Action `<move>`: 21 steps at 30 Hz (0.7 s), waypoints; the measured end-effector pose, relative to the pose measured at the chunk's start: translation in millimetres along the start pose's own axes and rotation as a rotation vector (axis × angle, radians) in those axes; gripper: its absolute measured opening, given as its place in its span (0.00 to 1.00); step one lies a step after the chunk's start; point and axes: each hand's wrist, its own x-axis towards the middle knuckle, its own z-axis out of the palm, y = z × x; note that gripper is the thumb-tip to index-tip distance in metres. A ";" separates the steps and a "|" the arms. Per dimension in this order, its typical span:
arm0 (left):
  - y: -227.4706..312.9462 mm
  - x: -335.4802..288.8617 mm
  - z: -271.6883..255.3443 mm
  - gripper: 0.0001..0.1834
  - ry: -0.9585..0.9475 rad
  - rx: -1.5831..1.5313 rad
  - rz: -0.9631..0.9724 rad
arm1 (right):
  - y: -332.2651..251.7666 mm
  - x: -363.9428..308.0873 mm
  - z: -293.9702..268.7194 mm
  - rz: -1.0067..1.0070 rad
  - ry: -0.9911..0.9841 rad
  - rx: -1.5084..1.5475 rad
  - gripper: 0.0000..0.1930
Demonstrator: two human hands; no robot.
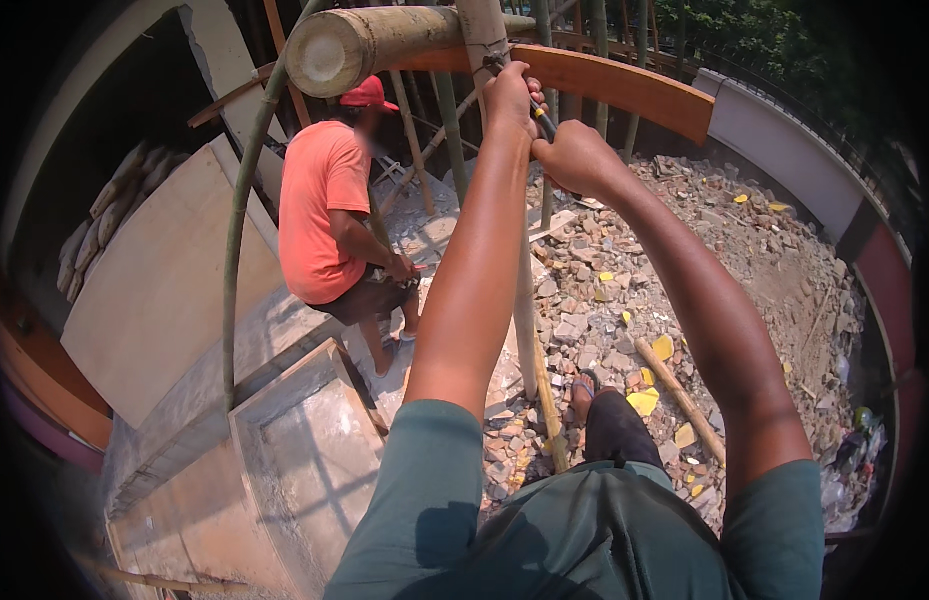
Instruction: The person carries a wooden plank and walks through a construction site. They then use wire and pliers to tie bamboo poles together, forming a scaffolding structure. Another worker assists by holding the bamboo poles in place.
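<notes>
Both my arms reach up to a joint where a pale upright pole (484, 25) crosses a thick cut bamboo pole (404, 42). Dark wire-like binding shows at the crossing. My left hand (511, 98) is closed around a dark-handled hand tool (543, 121) with a yellow band, close against the upright pole. Just below and to the right, my right hand (576, 160) is closed at the lower end of the same handle. The tool's head is mostly hidden by my left hand, so its exact kind is unclear.
A person in an orange shirt (324, 215) and red cap stands at left, below the bamboo. Broken brick rubble (594, 300) covers the ground at right, with a loose pole (681, 400) on it. An orange-brown plank (624, 85) runs behind my hands. Concrete ledges (314, 450) lie lower left.
</notes>
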 end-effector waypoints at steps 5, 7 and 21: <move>20.6 -4.6 -17.8 0.16 -0.247 0.066 -0.056 | 5.8 -2.6 1.7 0.047 -0.360 0.844 0.12; 20.7 -6.7 -23.8 0.16 -0.314 -0.090 -0.128 | 1.4 -7.1 9.7 0.058 -0.545 1.199 0.10; 31.8 -0.4 -21.7 0.16 -0.427 -0.315 -0.352 | 12.4 -2.4 15.3 0.104 -1.040 1.809 0.14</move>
